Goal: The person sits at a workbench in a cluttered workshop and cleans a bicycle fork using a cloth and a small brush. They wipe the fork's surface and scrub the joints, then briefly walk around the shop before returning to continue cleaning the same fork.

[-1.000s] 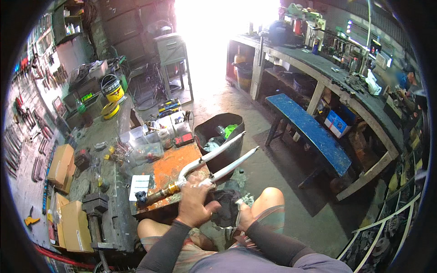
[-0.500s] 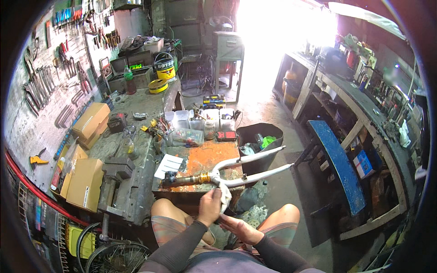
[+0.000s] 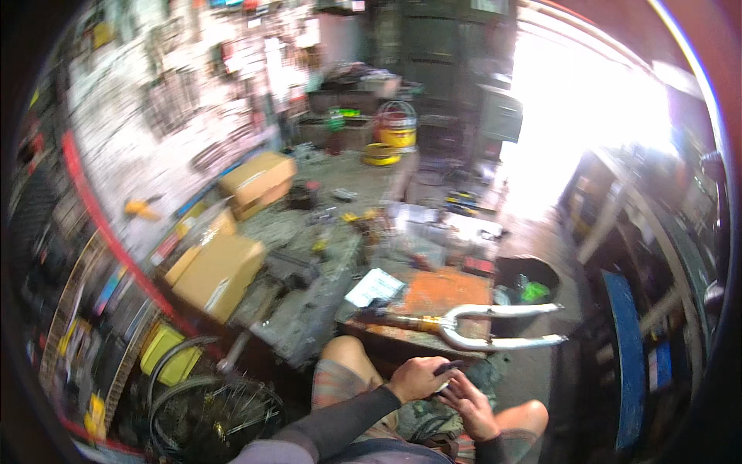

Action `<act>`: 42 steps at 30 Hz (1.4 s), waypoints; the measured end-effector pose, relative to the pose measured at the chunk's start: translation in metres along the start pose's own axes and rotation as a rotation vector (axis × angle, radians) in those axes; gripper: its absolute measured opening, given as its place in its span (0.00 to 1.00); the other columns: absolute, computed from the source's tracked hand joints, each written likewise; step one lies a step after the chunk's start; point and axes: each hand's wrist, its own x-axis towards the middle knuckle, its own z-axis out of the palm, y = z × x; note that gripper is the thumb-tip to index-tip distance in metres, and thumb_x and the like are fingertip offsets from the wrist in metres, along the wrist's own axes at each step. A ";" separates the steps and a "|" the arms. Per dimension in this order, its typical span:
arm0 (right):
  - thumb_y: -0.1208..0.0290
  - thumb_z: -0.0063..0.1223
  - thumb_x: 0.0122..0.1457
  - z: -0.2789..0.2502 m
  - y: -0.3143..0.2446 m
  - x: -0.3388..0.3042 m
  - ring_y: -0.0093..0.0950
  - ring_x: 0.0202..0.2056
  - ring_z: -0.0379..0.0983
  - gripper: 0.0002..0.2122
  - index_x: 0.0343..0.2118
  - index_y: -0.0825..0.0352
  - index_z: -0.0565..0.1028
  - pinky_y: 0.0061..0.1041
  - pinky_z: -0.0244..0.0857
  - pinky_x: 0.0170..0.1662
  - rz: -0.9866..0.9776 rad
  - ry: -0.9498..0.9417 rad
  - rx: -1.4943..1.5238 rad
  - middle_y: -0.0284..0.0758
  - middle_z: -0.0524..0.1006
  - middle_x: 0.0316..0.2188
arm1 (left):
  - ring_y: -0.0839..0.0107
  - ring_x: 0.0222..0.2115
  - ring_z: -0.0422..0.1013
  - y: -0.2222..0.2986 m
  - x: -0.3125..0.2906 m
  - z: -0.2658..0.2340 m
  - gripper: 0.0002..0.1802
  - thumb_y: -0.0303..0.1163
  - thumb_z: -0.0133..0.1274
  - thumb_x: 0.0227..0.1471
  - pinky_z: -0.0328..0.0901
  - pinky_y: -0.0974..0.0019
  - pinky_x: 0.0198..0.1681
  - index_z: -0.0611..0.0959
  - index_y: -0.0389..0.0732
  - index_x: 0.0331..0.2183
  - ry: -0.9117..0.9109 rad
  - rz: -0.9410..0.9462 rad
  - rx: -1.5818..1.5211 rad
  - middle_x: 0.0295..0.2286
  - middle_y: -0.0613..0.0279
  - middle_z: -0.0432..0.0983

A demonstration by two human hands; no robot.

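- The person sits with both hands together low in front, just short of the bench edge and between the bare knees.
- The left hand [image 3: 417, 379] is curled in, fingers bent around a small dark thing [image 3: 449, 366]; blur keeps me from telling what that is.
- The right hand [image 3: 471, 407] is right beside it, fingers fairly straight and a little apart, tips up against the left hand; whether they also grip the dark thing I cannot tell.
- Just beyond the hands, a white bicycle fork [image 3: 448, 331] lies on its side across the orange-topped bench [image 3: 444, 290], its brown steerer tube toward the left and both legs reaching past the right edge.
- Behind the steerer lies a white paper sheet [image 3: 375, 288].
- Clear plastic containers [image 3: 421, 232] crowd the bench's far end.
- A dark bin [image 3: 541, 268] with something bright green in it stands on the floor near the fork's legs.
- To the left, an open cardboard box [image 3: 219, 274] sits beside the grey workbench [image 3: 340, 232]; a spoked bicycle wheel [image 3: 216, 421] is lower down.
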 end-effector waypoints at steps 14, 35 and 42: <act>0.64 0.70 0.67 -0.015 0.033 -0.010 0.45 0.61 0.82 0.36 0.75 0.71 0.69 0.42 0.76 0.63 0.189 -0.138 -1.048 0.54 0.82 0.61 | 0.44 0.48 0.82 0.018 0.044 -0.113 0.16 0.35 0.69 0.64 0.76 0.46 0.51 0.86 0.41 0.50 0.406 0.181 0.206 0.45 0.50 0.85; 0.58 0.74 0.65 -0.045 0.101 -0.035 0.48 0.62 0.82 0.39 0.73 0.72 0.70 0.41 0.77 0.64 0.359 -0.091 -1.098 0.56 0.81 0.64 | 0.60 0.31 0.85 -0.027 0.001 -0.072 0.19 0.43 0.72 0.64 0.79 0.57 0.37 0.88 0.41 0.47 0.359 0.024 -0.013 0.28 0.59 0.85; 0.42 0.47 0.80 -0.037 0.107 0.009 0.37 0.59 0.82 0.31 0.69 0.66 0.74 0.39 0.76 0.63 0.388 0.095 0.026 0.39 0.83 0.59 | 0.50 0.57 0.79 0.009 -0.049 -0.015 0.40 0.59 0.72 0.57 0.72 0.45 0.61 0.85 0.44 0.61 -0.096 0.261 0.083 0.53 0.50 0.82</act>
